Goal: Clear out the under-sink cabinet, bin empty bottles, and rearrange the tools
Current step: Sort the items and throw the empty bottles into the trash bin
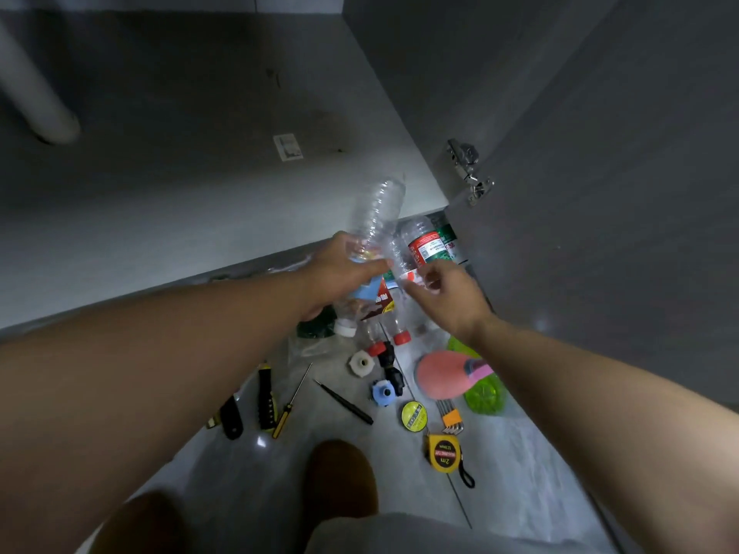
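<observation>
floor [512, 485]: tools + tape measure [444, 453] scattered
L grip [340, 269]: holding clear bottle [380, 209]
R grip [448, 297]: pinching 2nd bottle [400, 255]

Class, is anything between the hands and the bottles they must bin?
Nothing visible: the left hand grips a clear bottle, and the right hand holds a red-label bottle. No bin shows.
</observation>
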Available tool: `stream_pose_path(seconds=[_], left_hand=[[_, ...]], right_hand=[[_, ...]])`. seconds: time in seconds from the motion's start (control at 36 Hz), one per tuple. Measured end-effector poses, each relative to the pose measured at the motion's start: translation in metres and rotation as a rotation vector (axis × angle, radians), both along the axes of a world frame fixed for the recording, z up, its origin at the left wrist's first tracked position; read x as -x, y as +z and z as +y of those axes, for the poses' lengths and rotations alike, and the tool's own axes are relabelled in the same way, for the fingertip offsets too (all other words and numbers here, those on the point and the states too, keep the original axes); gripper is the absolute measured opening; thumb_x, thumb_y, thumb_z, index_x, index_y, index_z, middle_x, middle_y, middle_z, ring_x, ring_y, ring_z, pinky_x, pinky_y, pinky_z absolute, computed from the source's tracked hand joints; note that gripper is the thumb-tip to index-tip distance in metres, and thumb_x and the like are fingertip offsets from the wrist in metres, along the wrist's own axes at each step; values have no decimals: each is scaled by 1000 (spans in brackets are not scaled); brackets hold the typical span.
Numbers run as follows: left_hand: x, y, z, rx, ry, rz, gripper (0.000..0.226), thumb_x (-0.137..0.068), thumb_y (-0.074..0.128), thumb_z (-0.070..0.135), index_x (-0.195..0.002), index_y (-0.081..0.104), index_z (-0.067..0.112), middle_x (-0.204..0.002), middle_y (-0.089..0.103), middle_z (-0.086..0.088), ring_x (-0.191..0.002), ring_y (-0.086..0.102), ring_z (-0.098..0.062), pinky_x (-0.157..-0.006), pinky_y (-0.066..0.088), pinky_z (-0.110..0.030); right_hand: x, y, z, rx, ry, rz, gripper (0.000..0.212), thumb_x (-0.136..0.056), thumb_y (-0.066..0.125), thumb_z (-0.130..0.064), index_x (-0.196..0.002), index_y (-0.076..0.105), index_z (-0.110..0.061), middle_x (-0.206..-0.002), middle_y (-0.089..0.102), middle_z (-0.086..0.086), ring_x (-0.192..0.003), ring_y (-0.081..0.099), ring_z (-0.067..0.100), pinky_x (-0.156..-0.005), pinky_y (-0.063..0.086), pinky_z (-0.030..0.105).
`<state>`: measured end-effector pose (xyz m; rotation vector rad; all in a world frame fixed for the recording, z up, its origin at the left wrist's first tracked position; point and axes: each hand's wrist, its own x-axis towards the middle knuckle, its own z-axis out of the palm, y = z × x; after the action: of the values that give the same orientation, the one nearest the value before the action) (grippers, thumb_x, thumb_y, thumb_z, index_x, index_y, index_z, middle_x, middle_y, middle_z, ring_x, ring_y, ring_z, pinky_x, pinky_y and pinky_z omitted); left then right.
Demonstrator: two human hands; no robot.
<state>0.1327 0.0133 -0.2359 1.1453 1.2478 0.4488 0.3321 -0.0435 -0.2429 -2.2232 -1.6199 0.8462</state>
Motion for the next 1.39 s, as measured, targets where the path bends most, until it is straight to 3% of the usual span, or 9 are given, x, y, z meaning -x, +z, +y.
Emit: stream_pose_path(seconds=[0.14,0.36,0.61,0.83,0.89,0.97,1.08,1.25,1.39], left_hand=[[18,-8,7,91,43,14,65,-81,80,51,-130,50,21,-116,65,-5,-101,68,-22,-88,61,-46],[22,-14,12,157,69,38,68,-82,75,59,-132,48,21,-120,65,-6,-103,69,-27,-85,62,-52],[13,1,13,194,33,101,71,-83,76,48,-132,32,22,-113,57,-9,-96,67,-29,-80,63,-50],[0,73,-11,127,-32,68,63,-85,78,21,-127,30,24,-109,53,-14,-72,72,-24,-52,57,-31],[-6,100,-24,137,-34,5,61,-85,79,18,-127,35,24,-114,57,-16,-65,75,-23,-56,61,-35],[-18,140,-47,103,-2,-82,55,-86,79,20,-128,45,18,-122,66,-21,-89,73,-33,-88,57,-62],[-43,189,-79,33,-56,-108,43,-89,76,24,-127,58,13,-117,72,-23,-94,72,-37,-92,54,-65],[-84,244,-140,-23,-333,-28,44,-85,79,34,-120,60,15,-110,76,-14,-105,72,-37,-97,55,-59],[-121,264,-200,-44,-517,38,24,-86,77,32,-102,65,19,-92,79,-7,-75,74,-21,-74,62,-37]], right_hand=[[-32,-19,18,203,-23,-432,71,-88,69,-38,-144,34,-13,-144,35,18,-135,37,38,-109,40,47],[-26,-36,41,359,-181,-451,92,-88,73,-33,-153,14,-3,-149,38,23,-137,42,39,-110,40,46],[-22,-22,39,328,-219,-456,85,-86,71,-48,-144,33,0,-138,46,22,-126,53,40,-102,46,43],[-25,50,20,193,-206,-256,66,-77,75,-56,-120,61,-9,-111,65,13,-92,63,29,-72,42,28],[-26,76,9,146,-215,-161,53,-76,74,-55,-108,65,-15,-97,64,7,-79,57,25,-67,41,25],[-26,115,-17,63,-235,6,34,-76,71,-54,-82,66,-20,-80,70,1,-73,64,23,-56,42,22],[-31,158,-66,-42,-329,278,26,-76,73,-46,-77,64,-22,-73,70,-4,-66,66,16,-69,52,29],[-58,209,-162,-11,-406,577,39,-71,70,-49,-94,63,-18,-76,64,-4,-60,62,10,-60,56,29],[-95,243,-246,144,-437,635,27,-81,73,-35,-98,65,-15,-84,60,4,-73,62,18,-87,60,45]])
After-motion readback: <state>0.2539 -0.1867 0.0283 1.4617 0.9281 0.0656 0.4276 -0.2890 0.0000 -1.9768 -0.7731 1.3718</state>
